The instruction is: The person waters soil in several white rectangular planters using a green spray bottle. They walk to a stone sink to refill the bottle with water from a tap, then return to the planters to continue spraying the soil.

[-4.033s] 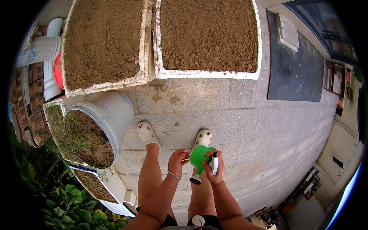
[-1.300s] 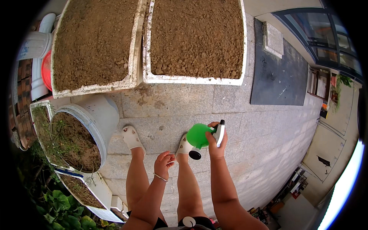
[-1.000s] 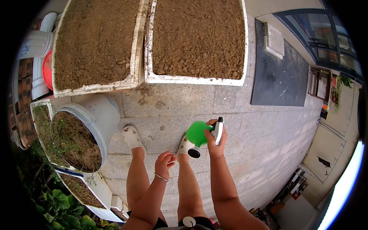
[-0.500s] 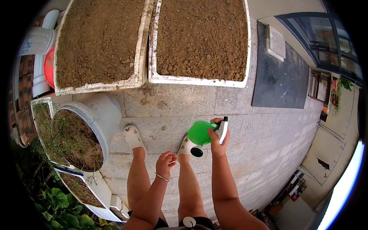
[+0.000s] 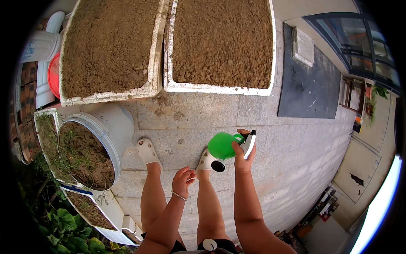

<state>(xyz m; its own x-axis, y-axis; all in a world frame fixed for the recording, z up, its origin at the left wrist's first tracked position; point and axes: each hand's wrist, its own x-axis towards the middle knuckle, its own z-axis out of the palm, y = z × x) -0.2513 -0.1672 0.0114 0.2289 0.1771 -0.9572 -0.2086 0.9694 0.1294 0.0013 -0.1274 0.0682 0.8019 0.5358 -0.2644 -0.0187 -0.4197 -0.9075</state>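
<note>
A green spray bottle (image 5: pixel 221 145) with a white trigger head (image 5: pixel 249 144) and a black round cap (image 5: pixel 218 165) on its side is gripped in my right hand (image 5: pixel 243 156). The bottle lies tilted sideways, its body pointing left, above the paving and just over the tip of my right shoe. My left hand (image 5: pixel 183 178), with a bracelet at the wrist, hangs over my legs, fingers loosely bent and somewhat apart, nothing visible in them. Ahead of me are two white foam boxes of brown soil, the left box (image 5: pixel 151 86) and the right box (image 5: pixel 220 89).
At the left stands a white bucket (image 5: pixel 122 127) of soil with thin plants, beside smaller planter boxes (image 5: pixel 105 207) and leafy greenery (image 5: pixel 69 230). A red basin (image 5: pixel 53 75) shows behind it. On the right lie a dark mat (image 5: pixel 311 91) and a pale slab (image 5: pixel 303 46).
My right hand and the spray bottle have shifted very slightly to the right, and the trigger head has turned a little. My left hand stays in place.
</note>
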